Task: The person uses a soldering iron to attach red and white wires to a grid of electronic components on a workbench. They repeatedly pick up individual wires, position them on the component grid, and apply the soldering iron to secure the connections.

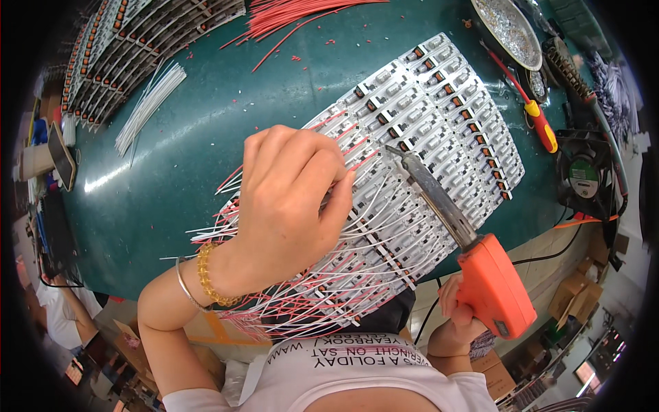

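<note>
My left hand is over the left part of a panel of circuit boards, its thumb and forefinger pinched on a thin red wire. The wire's tip reaches a board pad. My right hand grips the handle of an orange soldering gun. Its dark metal tip points up and left, close to the end of the red wire; whether they touch is hard to tell. Many white wires and red wires trail from the panel's lower rows toward me, partly under my left forearm.
Stacked board panels stand at the far left, with loose white wires beside them. Red wires lie at the back of the green table. To the right are a screwdriver, a metal dish and a small fan.
</note>
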Tool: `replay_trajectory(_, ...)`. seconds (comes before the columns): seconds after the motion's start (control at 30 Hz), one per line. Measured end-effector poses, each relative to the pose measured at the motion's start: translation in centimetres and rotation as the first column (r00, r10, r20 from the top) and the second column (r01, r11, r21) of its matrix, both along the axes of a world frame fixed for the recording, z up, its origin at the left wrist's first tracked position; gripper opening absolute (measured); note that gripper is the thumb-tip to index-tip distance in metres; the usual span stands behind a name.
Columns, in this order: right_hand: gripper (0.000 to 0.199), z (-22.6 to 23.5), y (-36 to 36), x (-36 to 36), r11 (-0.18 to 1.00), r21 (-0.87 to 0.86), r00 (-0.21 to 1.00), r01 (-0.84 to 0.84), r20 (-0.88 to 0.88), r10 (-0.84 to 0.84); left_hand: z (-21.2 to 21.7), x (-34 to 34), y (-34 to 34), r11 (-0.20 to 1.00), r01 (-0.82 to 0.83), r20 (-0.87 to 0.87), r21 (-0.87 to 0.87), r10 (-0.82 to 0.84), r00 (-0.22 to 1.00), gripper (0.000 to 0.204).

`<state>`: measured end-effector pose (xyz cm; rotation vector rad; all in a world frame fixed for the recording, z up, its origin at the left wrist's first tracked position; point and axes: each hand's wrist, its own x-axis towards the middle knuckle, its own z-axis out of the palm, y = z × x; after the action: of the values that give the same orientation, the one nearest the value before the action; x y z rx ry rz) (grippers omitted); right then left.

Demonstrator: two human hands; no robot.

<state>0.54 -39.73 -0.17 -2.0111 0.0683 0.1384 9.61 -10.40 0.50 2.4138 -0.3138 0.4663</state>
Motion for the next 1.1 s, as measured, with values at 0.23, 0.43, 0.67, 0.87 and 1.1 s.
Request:
replay_trajectory(0.23,0.061,0.1,0.2,0.8,0.957,0.284,0.997,-0.059,-0.023,0.068,-0.1,-0.1,-0.1,1.000,-0.001,0.001,0.009,0.001,1.000,0.016)
replay_trajectory(0.43,0.090,-0.6,1.2,0.5,0.904,0.424,0.998,0.046,0.022,-0.061,0.1,0.0,-0.2,1.000,0.007,0.055,0.023,-0.008,0.998,0.014)
replay_trajectory(0.67,0.087,-3.9,-2.7,-2.4,0.810,0.439,0.918,0.389,-0.253,-0.305,0.2,0.1,0.5,0.999,0.034,0.154,0.005,-0.034,0.988,0.013)
replay_trajectory(0.87,0.086,-4.5,-4.1,-3.1,0.850,0.434,0.953,0.300,-0.183,-0.243,2.6,-0.3,1.1,0.992,-0.091,0.092,0.085,0.083,0.992,0.014)
replay_trajectory(1.1,0.087,0.1,0.7,0.8,0.913,0.393,0.990,-0.108,0.122,0.065,0.3,1.1,-2.5,0.997,0.007,0.010,0.078,-0.008,1.000,0.016)
